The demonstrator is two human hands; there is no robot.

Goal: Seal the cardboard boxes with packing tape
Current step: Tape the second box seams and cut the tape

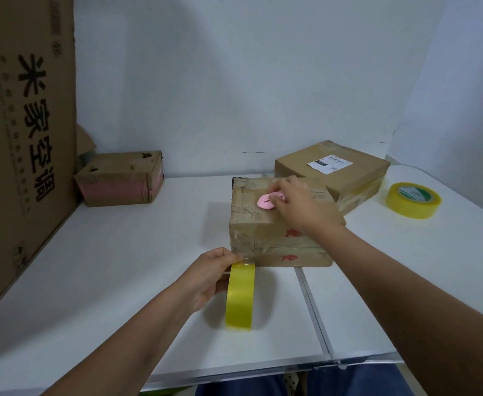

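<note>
A small taped cardboard box (pixel 266 235) stands in the middle of the white table (pixel 120 267). My left hand (pixel 209 277) grips a yellow tape roll (pixel 240 295) held on edge just in front of the box's lower left corner, where its strip meets the box. My right hand (pixel 294 205) rests on the box top and grips a small pink cutter (pixel 266 202).
A larger box with a white label (pixel 331 170) sits behind the small one. A second yellow tape roll (pixel 413 199) lies at the right. A worn box with pink tape (pixel 120 180) stands at the back left beside a tall printed carton (pixel 26 124).
</note>
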